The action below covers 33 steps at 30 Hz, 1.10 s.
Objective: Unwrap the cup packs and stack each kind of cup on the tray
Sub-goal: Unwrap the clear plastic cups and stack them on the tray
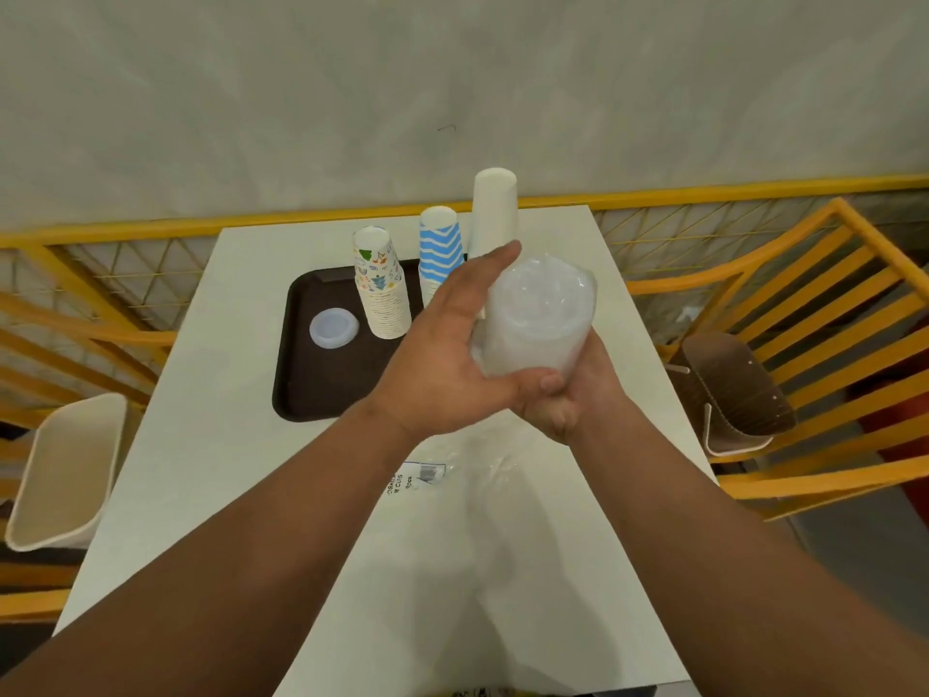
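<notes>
Both hands are wrapped around the stack of clear plastic cups [538, 319]: left hand [442, 354] gripping its side, right hand [568, 394] curled round the bottom, held up above the table [211, 445]. Just behind sits the brown tray [311, 384] with three paper cup stacks [382, 289], and the loose wrapper [427, 475] lies under the wrists.

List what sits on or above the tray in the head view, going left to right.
Translucent lid lying flat on the tray → stack of patterned paper cups → stack of blue-striped cups → tall white cup stack → clear plastic cup stack held by the left hand and right hand.
</notes>
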Available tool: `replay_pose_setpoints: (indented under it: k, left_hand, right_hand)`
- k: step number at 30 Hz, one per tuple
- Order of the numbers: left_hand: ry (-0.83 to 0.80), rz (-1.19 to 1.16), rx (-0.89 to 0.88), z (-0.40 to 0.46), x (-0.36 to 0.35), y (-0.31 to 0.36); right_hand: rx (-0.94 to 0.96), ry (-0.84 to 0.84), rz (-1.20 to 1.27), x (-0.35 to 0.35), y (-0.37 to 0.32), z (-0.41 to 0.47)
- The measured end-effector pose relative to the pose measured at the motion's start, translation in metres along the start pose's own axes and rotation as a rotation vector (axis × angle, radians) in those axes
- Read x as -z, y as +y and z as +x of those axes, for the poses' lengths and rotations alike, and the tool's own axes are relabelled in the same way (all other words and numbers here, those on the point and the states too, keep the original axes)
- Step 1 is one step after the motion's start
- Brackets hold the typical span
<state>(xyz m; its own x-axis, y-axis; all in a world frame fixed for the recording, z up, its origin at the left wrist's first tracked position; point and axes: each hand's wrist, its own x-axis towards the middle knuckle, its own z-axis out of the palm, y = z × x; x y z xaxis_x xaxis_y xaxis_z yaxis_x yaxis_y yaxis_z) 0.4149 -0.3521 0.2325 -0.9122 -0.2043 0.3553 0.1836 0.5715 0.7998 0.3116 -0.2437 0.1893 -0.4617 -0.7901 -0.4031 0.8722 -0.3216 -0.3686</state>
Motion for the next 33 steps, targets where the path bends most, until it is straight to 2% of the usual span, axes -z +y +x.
replay_pose_setpoints:
  k: [4,6,9,13,18,22,25,29,33]
  left_hand:
    - [0.009,-0.233,0.281,-0.017,-0.007,-0.01]
    - [0.027,-0.342,0.36,-0.032,-0.013,-0.025]
    - [-0.02,-0.451,0.409,-0.056,-0.021,-0.037]
    - [-0.012,-0.462,0.481,-0.083,-0.03,-0.038]
    - [-0.035,-0.386,0.573,-0.126,-0.057,-0.034]
    - [-0.079,-0.373,0.619,-0.144,-0.095,-0.031]
    - [-0.03,-0.389,0.648,-0.148,-0.114,-0.026]
    - [0.082,-0.426,0.646,-0.149,-0.126,-0.021]
    - [0.095,-0.426,0.622,-0.147,-0.123,-0.02]
  right_hand:
    - [-0.005,0.103,-0.067,0.003,0.024,-0.005]
    - [0.002,0.192,-0.134,0.006,0.037,-0.013]
    - [-0.009,0.239,-0.197,0.004,0.058,-0.03]
    - [-0.016,0.421,-0.419,0.008,0.081,-0.053]
    - [0.002,0.536,-0.675,0.046,0.104,-0.085]
    - [-0.004,0.605,-0.721,0.073,0.103,-0.11]
    - [-0.02,0.654,-0.743,0.087,0.097,-0.117]
    - [0.094,0.771,-0.848,0.098,0.089,-0.115]
    - [0.25,0.829,-0.851,0.105,0.09,-0.115]
